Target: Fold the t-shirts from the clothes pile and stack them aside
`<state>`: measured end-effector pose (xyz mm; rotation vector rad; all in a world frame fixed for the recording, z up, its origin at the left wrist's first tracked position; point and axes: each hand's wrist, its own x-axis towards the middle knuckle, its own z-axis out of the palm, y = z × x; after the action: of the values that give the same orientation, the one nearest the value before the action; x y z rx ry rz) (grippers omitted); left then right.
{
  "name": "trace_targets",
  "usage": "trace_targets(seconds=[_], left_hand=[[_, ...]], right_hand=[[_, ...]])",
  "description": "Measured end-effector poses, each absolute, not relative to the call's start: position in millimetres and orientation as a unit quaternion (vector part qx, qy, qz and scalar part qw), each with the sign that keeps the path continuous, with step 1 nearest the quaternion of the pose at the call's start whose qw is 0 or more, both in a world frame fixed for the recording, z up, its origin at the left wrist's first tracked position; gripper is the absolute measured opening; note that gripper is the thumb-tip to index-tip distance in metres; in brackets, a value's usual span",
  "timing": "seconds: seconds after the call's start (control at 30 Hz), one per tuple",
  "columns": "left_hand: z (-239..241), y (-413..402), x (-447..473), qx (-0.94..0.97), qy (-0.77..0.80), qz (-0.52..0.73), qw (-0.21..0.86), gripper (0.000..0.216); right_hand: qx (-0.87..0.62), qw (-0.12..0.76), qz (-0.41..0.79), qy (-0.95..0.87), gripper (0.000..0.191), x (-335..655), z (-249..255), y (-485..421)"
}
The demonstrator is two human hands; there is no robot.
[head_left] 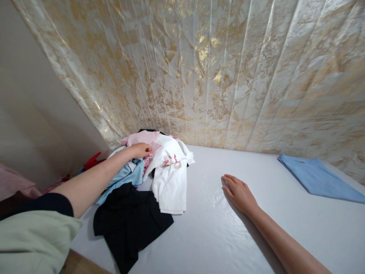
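Two bare hands reach over the white table: the left hand pinches a pink garment on the heap, a white garment at its four o'clock, a black garment at six. The right hand lies loosely spread, folded blue cloth toward its three o'clock.

clothes heap left; garment right; curtain apparently behind
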<state>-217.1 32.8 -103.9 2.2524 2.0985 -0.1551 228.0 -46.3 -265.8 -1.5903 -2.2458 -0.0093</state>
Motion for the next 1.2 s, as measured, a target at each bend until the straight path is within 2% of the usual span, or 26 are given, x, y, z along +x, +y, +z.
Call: trace_targets(seconds=[0.13, 0.2, 0.23, 0.3, 0.37, 0.43, 0.5, 0.57, 0.63, 0.7, 0.83, 0.97, 1.1, 1.2], left_hand=[[-99.8, 26.3, -201.0, 0.709, 0.703, -0.028, -0.051, 0.013], [-83.2, 28.9, -192.2, 0.685, 0.721, 0.023, -0.102, 0.017], [-69.2, 32.0, -188.0, 0.672, 0.728, 0.057, -0.124, 0.021], [-30.0, 40.7, -178.7, 0.610, 0.742, 0.235, -0.152, 0.025], [19.5, 48.8, -164.8, 0.576, 0.706, 0.392, -0.128, 0.025], [68.7, 51.1, -141.7, 0.577, 0.617, 0.514, -0.153, 0.023], [105.1, 44.7, -108.1, 0.591, 0.522, 0.576, -0.216, 0.015], [118.6, 31.6, -68.6, 0.649, 0.449, 0.562, -0.246, 0.018], [107.7, 18.4, -32.7, 0.714, 0.423, 0.521, -0.198, 0.018], [80.7, 12.3, -8.3, 0.760, 0.435, 0.473, -0.094, 0.024], [30.3, 23.8, 5.8, 0.736, 0.464, 0.492, -0.032, 0.026], [21.7, 31.3, 7.7, 0.728, 0.482, 0.487, -0.005, 0.029], [26.9, 19.8, 22.2, 0.746, 0.467, 0.474, 0.033, 0.031], [22.7, 6.9, 38.3, 0.746, 0.462, 0.473, 0.079, 0.032]], right_hand=[[-0.565, 0.201, -0.005, -0.800, 0.041, 228.0, -266.6, -46.0], [-0.564, 0.201, -0.004, -0.801, 0.041, 228.3, -267.0, -45.8], [-0.564, 0.201, -0.003, -0.801, 0.041, 228.5, -267.0, -45.7], [-0.566, 0.200, 0.000, -0.800, 0.041, 228.5, -266.5, -45.8], [-0.567, 0.200, 0.004, -0.799, 0.041, 228.2, -265.7, -46.2], [-0.566, 0.202, 0.008, -0.799, 0.041, 227.5, -265.0, -46.6], [-0.566, 0.205, 0.014, -0.798, 0.040, 226.7, -265.1, -46.9], [-0.567, 0.213, 0.023, -0.795, 0.040, 226.6, -266.2, -46.9], [-0.561, 0.230, 0.042, -0.794, 0.039, 228.5, -267.3, -46.0], [-0.546, 0.269, 0.071, -0.790, 0.038, 233.8, -266.4, -43.5], [-0.534, 0.411, 0.113, -0.730, 0.038, 252.4, -248.9, -36.6], [-0.517, 0.515, 0.124, -0.672, 0.039, 258.7, -211.0, -42.3], [-0.465, 0.528, 0.146, -0.695, 0.042, 238.7, -175.8, -67.8], [-0.439, 0.514, 0.131, -0.725, 0.054, 218.0, -159.0, -91.7]])
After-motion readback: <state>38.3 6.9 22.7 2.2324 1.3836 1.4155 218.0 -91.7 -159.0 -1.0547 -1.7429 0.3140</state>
